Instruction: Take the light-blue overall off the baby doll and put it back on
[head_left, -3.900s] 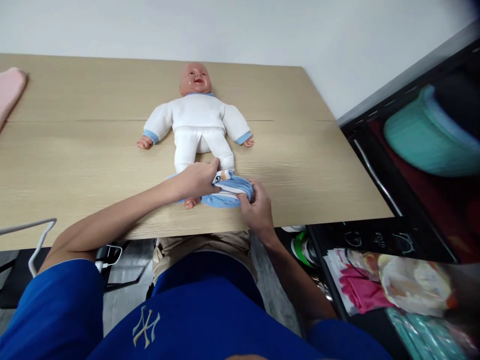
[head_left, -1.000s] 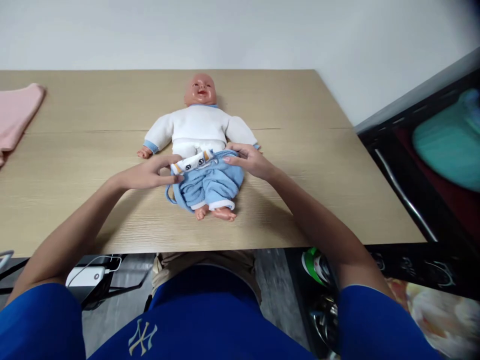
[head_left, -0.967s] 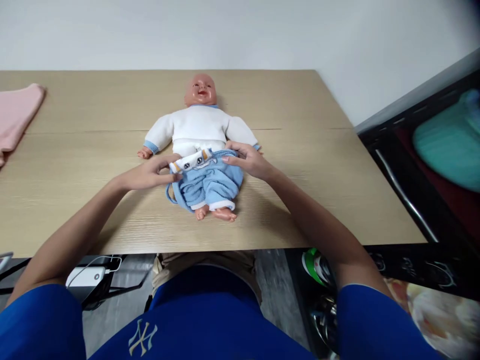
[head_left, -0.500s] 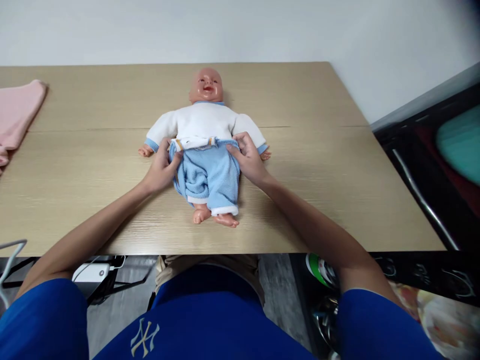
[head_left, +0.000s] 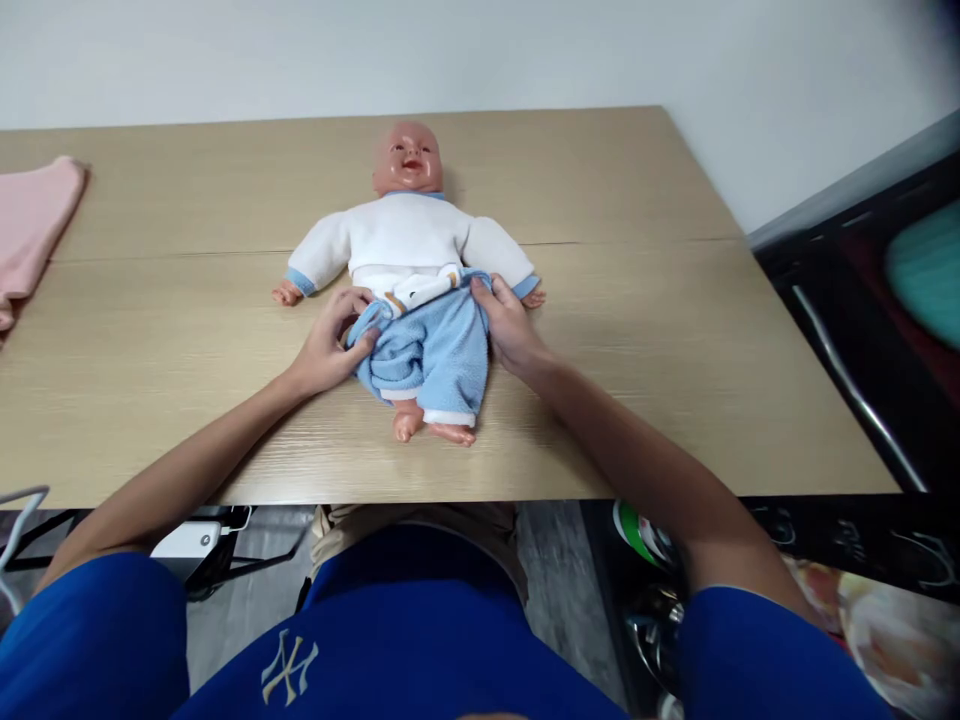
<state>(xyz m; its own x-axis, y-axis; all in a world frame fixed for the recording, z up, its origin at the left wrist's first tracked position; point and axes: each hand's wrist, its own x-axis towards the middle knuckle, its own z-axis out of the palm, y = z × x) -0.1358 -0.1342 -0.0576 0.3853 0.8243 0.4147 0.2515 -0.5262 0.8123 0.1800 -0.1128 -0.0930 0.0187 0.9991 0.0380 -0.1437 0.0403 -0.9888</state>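
A baby doll (head_left: 409,165) lies on its back on the table, head away from me, arms spread. It wears a white sweater (head_left: 409,235) with blue cuffs and collar. Light blue pants (head_left: 454,350) with white hems cover its legs, and both feet stick out below. The waistband is folded over, showing a white inside with brownish marks. At the left side of the waist, my left hand (head_left: 334,340) pinches the blue fabric. My right hand (head_left: 508,325) grips the waistband at the right side, thumb on top, close to the doll's cuff.
Pink cloth (head_left: 34,225) lies at the table's left end. The wooden table (head_left: 637,420) meets a white wall at the back. To the right stands a dark rack (head_left: 840,330) with a teal item. Below the front edge are a white device (head_left: 187,540) and a green-and-white container (head_left: 637,530).
The left side of the waistband has come down and toward the middle with my left hand. My right hand has shifted slightly right, and the waistband now slants.
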